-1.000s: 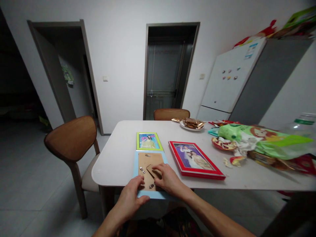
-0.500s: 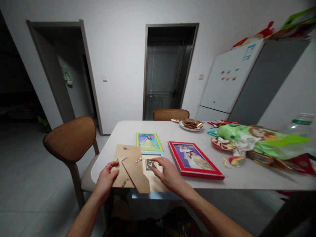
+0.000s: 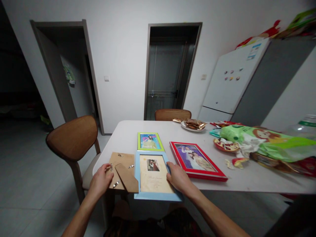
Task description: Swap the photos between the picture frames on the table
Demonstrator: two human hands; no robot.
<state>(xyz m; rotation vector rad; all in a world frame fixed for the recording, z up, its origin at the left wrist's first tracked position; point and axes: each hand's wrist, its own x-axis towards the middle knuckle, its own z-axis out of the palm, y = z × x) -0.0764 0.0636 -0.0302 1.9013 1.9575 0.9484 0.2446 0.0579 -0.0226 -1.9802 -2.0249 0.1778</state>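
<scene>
A light blue photo frame [image 3: 160, 196] with a cream insert and a small picture lies at the table's front edge, jutting slightly over it. My right hand [image 3: 178, 176] grips its right side. Left of it is a brown backing board [image 3: 127, 174] with metal clips and a fold-out stand. My left hand [image 3: 101, 177] holds that board's left edge, fingers near a clip. Directly behind the blue frame lies a green photo frame [image 3: 160, 141]. To the right, a thick red photo frame [image 3: 206, 175] rests at an angle.
On the white table [image 3: 118, 136] are a plate [image 3: 184, 125] of wrapped snacks, a cut pomegranate [image 3: 225, 145], peel, crumpled tissue and a green plastic bag [image 3: 283, 141]. Wooden chairs stand left [image 3: 72, 138] and behind [image 3: 172, 114]. A fridge [image 3: 229, 79] stands at the back right.
The backing board has moved left and down, off the blue frame, uncovering its insert. My right hand has gone from over the small picture to the frame's right side.
</scene>
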